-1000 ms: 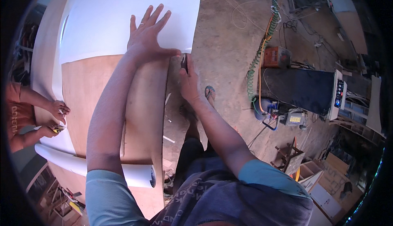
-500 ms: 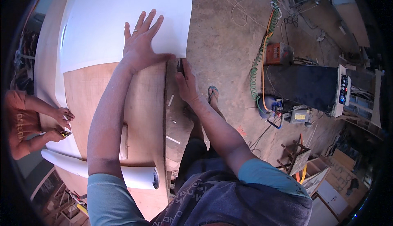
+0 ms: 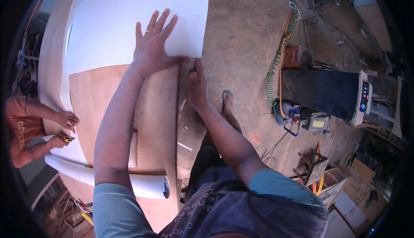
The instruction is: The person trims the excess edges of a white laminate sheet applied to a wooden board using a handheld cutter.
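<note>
White sheet (image 3: 112, 26) cut off above; right fingers (image 3: 194, 79) mostly hide a dark tool (image 3: 193, 67)

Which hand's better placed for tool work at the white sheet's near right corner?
Right, likely: the right hand grips a small dark tool beside that corner. The left hand is spread over the white sheet, holding no tool.

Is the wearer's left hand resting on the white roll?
No, the left hand is spread on the white sheet, while the roll lies nearer the wearer's body.
</note>
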{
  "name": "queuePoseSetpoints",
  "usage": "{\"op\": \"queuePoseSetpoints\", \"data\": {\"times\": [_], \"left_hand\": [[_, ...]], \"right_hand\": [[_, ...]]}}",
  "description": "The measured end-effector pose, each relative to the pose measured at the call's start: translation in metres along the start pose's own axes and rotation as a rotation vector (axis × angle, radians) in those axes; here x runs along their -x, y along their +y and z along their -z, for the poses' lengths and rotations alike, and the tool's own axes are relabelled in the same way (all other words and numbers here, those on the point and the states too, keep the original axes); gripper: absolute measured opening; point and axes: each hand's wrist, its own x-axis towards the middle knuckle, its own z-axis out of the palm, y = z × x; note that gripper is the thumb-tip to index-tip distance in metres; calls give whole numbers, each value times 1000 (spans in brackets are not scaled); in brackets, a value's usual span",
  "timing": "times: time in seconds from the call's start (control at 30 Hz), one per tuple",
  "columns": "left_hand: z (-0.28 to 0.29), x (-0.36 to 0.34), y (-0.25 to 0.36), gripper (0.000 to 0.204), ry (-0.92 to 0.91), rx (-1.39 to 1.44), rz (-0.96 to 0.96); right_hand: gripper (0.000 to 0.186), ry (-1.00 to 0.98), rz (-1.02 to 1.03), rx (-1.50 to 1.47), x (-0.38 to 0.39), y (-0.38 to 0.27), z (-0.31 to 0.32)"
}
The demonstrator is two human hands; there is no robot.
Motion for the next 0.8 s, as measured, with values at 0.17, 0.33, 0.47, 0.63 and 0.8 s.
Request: {"op": "queuePoseSetpoints", "data": {"times": [0.17, 0.33, 0.47, 0.63, 0.8], "left_hand": [[-1, 1, 0, 127, 21, 1, -11], [-3, 0, -1, 127, 18, -12, 2], [-4, 1, -3, 129, 16, -29, 3], [-3, 0, -2, 129, 6, -47, 0], [-4, 2, -4, 127, 48, 33, -17]], "right_hand": [[96, 46, -38, -25, 0, 5, -2], [94, 51, -13, -6, -1, 8, -1], [90, 45, -58, -60, 0, -9, -2], [81, 94, -99, -97, -3, -18, -6], [72, 30, -242, -13, -12, -44, -6]]}}
